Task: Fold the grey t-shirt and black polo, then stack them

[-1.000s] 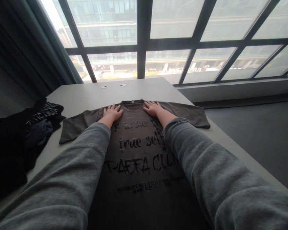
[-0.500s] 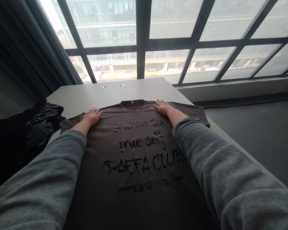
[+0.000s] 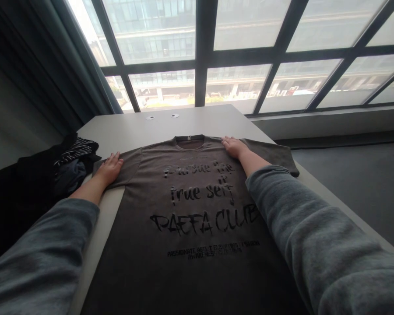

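A dark grey-brown T-shirt lies spread front side up, its neckline at the far end and black lettering across the chest. My left hand rests flat on the sleeve at the left, fingers stretched out. On the shoulder to the right of the neckline lies my right hand, palm down with its fingers extended. Neither hand grips the cloth. My right forearm hides part of the shirt's right side, and the hem runs out of the bottom of the view.
Under the shirt is a white table with two small round fittings near its far edge. A heap of dark clothes lies at the left. Beyond stand a large framed window and a dark curtain; grey floor shows at the right.
My left hand has moved left from the shirt's shoulder onto its sleeve, which now lies flatter and further out. My right hand stays on the right shoulder. The view has shifted slightly left.
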A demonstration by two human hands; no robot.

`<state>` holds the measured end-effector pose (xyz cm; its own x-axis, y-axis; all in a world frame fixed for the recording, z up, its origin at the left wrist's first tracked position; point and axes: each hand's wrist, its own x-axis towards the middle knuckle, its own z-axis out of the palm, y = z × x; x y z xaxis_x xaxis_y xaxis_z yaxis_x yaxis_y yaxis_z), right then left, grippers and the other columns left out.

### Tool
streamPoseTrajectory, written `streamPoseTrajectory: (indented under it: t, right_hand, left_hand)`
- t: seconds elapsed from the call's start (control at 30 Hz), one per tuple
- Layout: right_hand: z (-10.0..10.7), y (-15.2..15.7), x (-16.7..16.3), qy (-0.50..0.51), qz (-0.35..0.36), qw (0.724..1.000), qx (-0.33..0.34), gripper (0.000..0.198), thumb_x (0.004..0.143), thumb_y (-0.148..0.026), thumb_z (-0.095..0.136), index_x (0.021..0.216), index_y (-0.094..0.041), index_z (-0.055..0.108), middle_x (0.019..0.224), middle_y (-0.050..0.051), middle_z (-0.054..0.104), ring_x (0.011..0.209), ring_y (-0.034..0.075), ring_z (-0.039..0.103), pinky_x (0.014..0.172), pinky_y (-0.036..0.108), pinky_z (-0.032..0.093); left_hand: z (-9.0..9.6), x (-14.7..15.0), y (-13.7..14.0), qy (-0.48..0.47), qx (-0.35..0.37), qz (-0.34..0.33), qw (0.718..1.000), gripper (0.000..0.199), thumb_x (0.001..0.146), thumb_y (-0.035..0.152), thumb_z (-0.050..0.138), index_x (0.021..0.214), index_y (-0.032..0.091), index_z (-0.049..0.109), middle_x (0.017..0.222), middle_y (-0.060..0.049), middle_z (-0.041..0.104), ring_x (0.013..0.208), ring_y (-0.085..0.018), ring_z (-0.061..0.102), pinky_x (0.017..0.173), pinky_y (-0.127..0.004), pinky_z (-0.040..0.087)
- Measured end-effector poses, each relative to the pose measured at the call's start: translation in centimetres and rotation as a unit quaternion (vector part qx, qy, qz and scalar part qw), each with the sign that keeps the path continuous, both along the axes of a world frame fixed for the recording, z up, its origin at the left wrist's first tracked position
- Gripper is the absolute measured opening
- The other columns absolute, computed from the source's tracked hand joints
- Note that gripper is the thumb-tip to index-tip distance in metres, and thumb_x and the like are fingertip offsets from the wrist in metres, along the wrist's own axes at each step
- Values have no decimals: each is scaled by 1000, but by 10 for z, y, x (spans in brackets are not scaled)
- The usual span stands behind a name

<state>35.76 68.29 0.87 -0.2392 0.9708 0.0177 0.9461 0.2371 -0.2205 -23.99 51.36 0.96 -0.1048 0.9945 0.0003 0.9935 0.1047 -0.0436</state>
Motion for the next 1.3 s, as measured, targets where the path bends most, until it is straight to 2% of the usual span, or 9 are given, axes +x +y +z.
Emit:
streamPoseTrajectory:
  t: [0.13, 0.33, 0.43, 0.53, 0.77, 0.93, 1.07, 1.17, 1.3]
  right_hand:
    - [4, -3, -2, -56, 5, 998, -3, 70, 110, -55, 25, 171, -22, 37, 179, 7, 24, 164, 36, 25, 134, 52, 23]
    - [8, -9, -6, -78, 1, 997, -7, 75, 108, -60, 24, 173, -22, 30, 180, 8, 20, 165, 35, 23, 134, 52, 22]
    - [9, -10, -7, -78, -3, 997, -9, 76, 108, -62, 24, 173, -24, 30, 181, 7, 19, 165, 35, 22, 134, 52, 22]
    - [9, -10, -7, -75, -3, 997, -10, 76, 108, -62, 24, 173, -24, 30, 181, 7, 18, 166, 35, 22, 134, 53, 21]
    - [12, -15, -10, -75, -1, 997, -10, 77, 108, -61, 24, 173, -22, 29, 181, 7, 19, 165, 35, 22, 134, 51, 20]
    - [15, -18, -11, -69, -6, 997, -14, 77, 108, -62, 25, 173, -22, 29, 181, 6, 18, 166, 34, 21, 134, 51, 19]
    - [14, -16, -12, -66, -6, 998, -14, 77, 107, -62, 26, 173, -22, 28, 181, 7, 18, 166, 34, 20, 134, 52, 18]
    - [13, -16, -13, -66, -3, 998, -11, 77, 108, -62, 26, 173, -22, 29, 181, 7, 18, 166, 35, 20, 134, 52, 19]
    - [14, -17, -13, -65, -1, 998, -12, 77, 108, -62, 26, 174, -22, 28, 181, 8, 18, 166, 34, 20, 134, 53, 18]
  left_hand:
    - [6, 6, -7, -16, -27, 101, 994, 79, 106, 57, 21, 172, 15, 30, 179, -15, 22, 165, -36, 23, 132, -56, 23]
    - [21, 30, 5, -15, -36, 194, 980, 83, 104, 64, 20, 171, 16, 33, 179, -16, 22, 163, -44, 26, 129, -64, 25]
    - [28, 59, 20, -1, -7, 131, 991, 82, 106, 57, 16, 168, 8, 37, 177, -19, 25, 164, -38, 26, 132, -59, 22]
    - [27, 91, 36, -23, -22, 31, 999, 78, 108, 56, 17, 172, 14, 30, 180, -13, 21, 166, -30, 23, 133, -52, 24]
    - [13, 104, 47, -56, -42, 84, 994, 78, 104, 68, 18, 174, 33, 25, 182, -6, 15, 166, -39, 17, 131, -65, 20]
    - [24, 109, 48, -21, -34, 136, 990, 81, 101, 73, 23, 172, 37, 28, 181, -8, 18, 164, -47, 20, 125, -74, 23]
    - [34, 149, 55, 59, 11, 30, 998, 74, 105, 62, 22, 167, 27, 44, 180, -10, 22, 166, -38, 20, 129, -66, 19]
    - [33, 188, 67, 35, 6, -66, 997, 77, 107, 59, 17, 169, 20, 38, 178, -10, 28, 164, -30, 27, 131, -55, 24]
    - [25, 218, 85, -21, -45, -51, 997, 80, 106, 63, 14, 173, 21, 27, 181, -7, 19, 166, -30, 20, 133, -56, 22]
